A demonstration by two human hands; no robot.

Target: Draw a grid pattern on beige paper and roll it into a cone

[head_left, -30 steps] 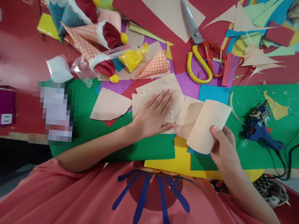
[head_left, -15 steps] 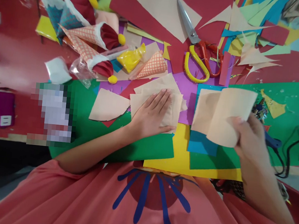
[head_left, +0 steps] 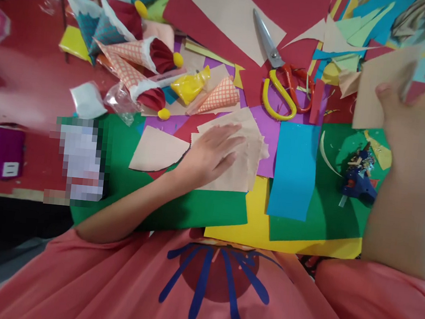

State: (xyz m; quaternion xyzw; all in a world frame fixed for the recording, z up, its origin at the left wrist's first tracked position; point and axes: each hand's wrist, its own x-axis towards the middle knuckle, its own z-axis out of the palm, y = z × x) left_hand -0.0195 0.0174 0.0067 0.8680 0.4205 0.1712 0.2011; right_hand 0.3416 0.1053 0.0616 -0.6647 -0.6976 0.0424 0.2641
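Observation:
My left hand (head_left: 213, 154) lies with its fingers spread a little on a stack of beige paper pieces (head_left: 247, 170) with zigzag edges. A beige fan-shaped piece (head_left: 157, 149) is beside that wrist. At the upper right, my right hand (head_left: 417, 94) is at a larger beige sheet (head_left: 371, 89), with the thumb over its face; the other fingers are partly blurred behind the raised edge. A blue paper rectangle (head_left: 294, 172) lies bare between the hands. Scissors (head_left: 277, 65) with yellow and red handles rest above the stack.
Checkered paper cones (head_left: 132, 56) with red and white trim crowd the upper left. A blue glue gun (head_left: 358, 181) lies on green paper (head_left: 324, 210) at right. Paper scraps (head_left: 344, 37) cover the upper right. A phone-like blurred object (head_left: 82, 159) is at left.
My right hand has carried the beige sheet from the blue rectangle up and to the right. The glue gun shows more now. My left hand has stayed on the stack, its fingers shifted slightly.

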